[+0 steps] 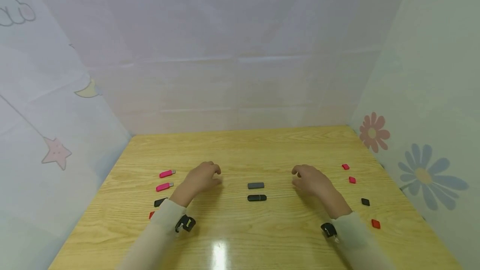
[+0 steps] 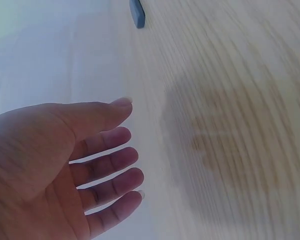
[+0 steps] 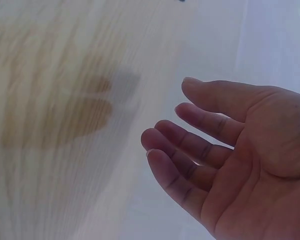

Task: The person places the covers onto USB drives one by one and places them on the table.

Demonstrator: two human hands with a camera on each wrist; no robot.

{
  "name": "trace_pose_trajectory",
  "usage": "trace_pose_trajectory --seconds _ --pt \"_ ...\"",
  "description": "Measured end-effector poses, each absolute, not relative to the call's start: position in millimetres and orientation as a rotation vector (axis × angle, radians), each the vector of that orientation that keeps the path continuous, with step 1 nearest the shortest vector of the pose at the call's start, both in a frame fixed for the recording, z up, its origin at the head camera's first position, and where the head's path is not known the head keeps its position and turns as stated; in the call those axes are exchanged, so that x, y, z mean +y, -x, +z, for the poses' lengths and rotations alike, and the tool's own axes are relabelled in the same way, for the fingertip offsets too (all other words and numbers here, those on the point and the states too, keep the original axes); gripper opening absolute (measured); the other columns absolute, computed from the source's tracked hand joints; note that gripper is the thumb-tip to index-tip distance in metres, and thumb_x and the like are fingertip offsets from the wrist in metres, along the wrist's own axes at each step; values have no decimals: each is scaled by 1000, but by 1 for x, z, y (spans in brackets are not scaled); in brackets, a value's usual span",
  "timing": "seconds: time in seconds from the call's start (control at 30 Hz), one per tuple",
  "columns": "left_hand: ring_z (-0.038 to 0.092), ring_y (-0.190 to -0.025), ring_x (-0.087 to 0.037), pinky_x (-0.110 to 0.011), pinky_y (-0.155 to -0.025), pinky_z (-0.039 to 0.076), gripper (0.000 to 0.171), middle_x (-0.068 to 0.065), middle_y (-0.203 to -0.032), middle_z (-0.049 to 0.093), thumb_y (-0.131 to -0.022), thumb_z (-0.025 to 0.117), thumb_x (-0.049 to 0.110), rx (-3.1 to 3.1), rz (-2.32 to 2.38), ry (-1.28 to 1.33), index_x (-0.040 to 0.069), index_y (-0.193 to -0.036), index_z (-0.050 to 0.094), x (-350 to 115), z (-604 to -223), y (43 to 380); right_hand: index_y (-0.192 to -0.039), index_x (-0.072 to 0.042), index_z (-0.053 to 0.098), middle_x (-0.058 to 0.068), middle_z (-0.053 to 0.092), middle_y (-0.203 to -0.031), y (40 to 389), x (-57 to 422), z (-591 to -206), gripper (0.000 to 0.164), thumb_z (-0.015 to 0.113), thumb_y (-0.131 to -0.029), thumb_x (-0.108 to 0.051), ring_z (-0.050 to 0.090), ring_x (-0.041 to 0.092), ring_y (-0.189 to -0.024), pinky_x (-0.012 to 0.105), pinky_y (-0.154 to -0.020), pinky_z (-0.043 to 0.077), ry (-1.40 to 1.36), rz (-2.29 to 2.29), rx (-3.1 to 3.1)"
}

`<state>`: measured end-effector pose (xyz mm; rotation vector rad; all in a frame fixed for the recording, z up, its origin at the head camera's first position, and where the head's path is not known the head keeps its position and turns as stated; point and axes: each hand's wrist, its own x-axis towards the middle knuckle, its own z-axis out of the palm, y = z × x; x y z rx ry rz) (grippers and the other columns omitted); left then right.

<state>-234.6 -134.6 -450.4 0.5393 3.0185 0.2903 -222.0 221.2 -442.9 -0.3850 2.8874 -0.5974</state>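
My left hand (image 1: 202, 177) hovers over the table, fingers loosely bent with nothing in them. My right hand (image 1: 312, 179) is held the same way on the other side, also holding nothing. Between them lie a grey USB flash drive (image 1: 256, 185) and, nearer me, a black USB flash drive (image 1: 256, 198); both look capped. In the left wrist view the end of a dark stick (image 2: 137, 14) shows at the top. The right wrist view has the right hand's palm (image 3: 260, 165) above bare wood.
Left of my left hand are two pink flash drives (image 1: 166, 173) with metal plugs showing, a black one (image 1: 160, 202) and a red one (image 1: 151, 215) partly behind my sleeve. At right lie two pink caps (image 1: 346, 166), a black cap (image 1: 365, 201) and a red cap (image 1: 376, 223). Hanging sheets (image 1: 240, 95) surround the table.
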Motion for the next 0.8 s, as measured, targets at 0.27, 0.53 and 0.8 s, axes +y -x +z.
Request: trace_pose_trajectory --seconds 0.27,0.53,0.8 --pt "58 -96 -21 -38 -83 49 28 -2 -101 61 -85 68 33 3038 281 -490 13 -106 66 -157 -449 228 -121 -1 56 21 58 -114 220 241 -443 35 57 -91 -20 56 36 -101 48 -78 48 378 -606 2878" --pt "58 -98 -24 -40 -78 50 28 -2 -104 61 -85 68 33 3046 264 -403 14 -104 66 -186 -443 222 -122 2 54 25 58 -113 218 268 -442 38 59 -91 -19 57 39 -99 48 -75 49 348 -598 2876" --pt "56 -101 -27 -44 -81 49 32 -6 -108 59 -85 68 31 3041 261 -338 11 -110 64 -217 -441 216 -122 3 52 27 56 -114 216 295 -438 41 61 -90 -22 57 39 -96 46 -71 49 301 -585 2862"
